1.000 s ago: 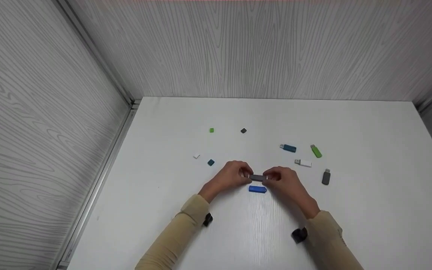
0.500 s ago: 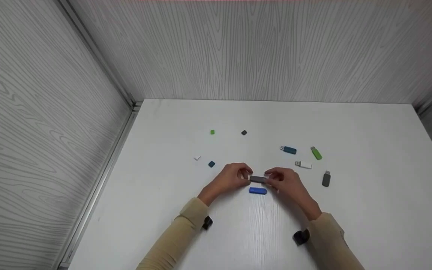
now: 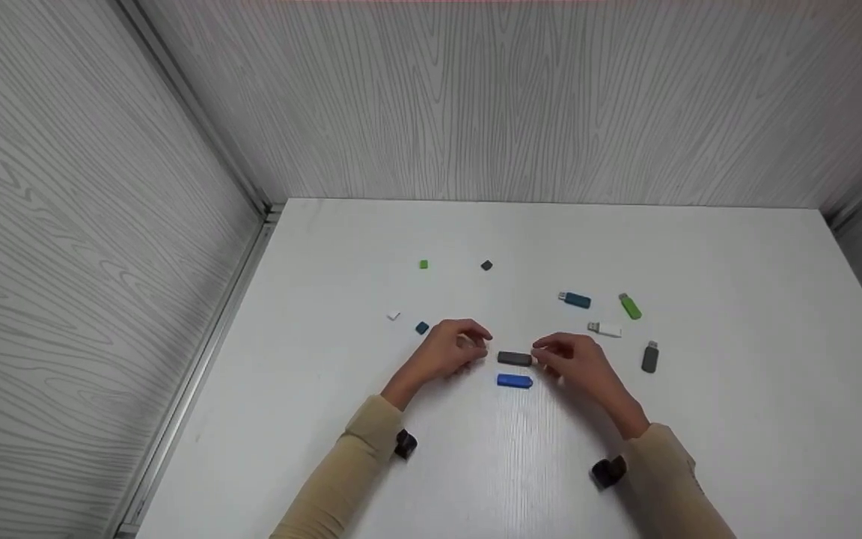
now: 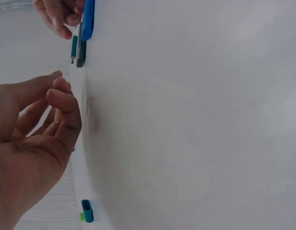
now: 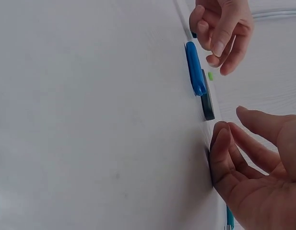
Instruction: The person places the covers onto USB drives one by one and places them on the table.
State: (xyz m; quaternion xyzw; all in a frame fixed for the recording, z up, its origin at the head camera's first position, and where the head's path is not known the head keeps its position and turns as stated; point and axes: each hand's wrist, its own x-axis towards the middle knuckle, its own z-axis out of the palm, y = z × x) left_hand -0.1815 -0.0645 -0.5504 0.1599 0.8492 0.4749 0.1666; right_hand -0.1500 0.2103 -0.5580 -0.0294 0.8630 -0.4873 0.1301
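A capped dark grey USB stick lies crosswise on the white table between both hands. Just nearer to the body, a capped blue USB stick lies almost parallel to it. My left hand is off the grey stick's left end, its fingers loosely bent with nothing between them. At the other end, my right hand has its fingertips close beside the grey stick. The right wrist view shows a gap between those fingers and the grey stick, and the thumb is apart from the fingers.
To the right lie uncapped USB sticks: teal, green, white and grey. Loose caps lie on the left: green, dark grey, white and teal. Panels rise behind and at the sides.
Both hands held the grey USB stick by its ends earlier. Now they have let go, the left hand drawing back leftward and the right slightly rightward. The stick stays above the blue one.
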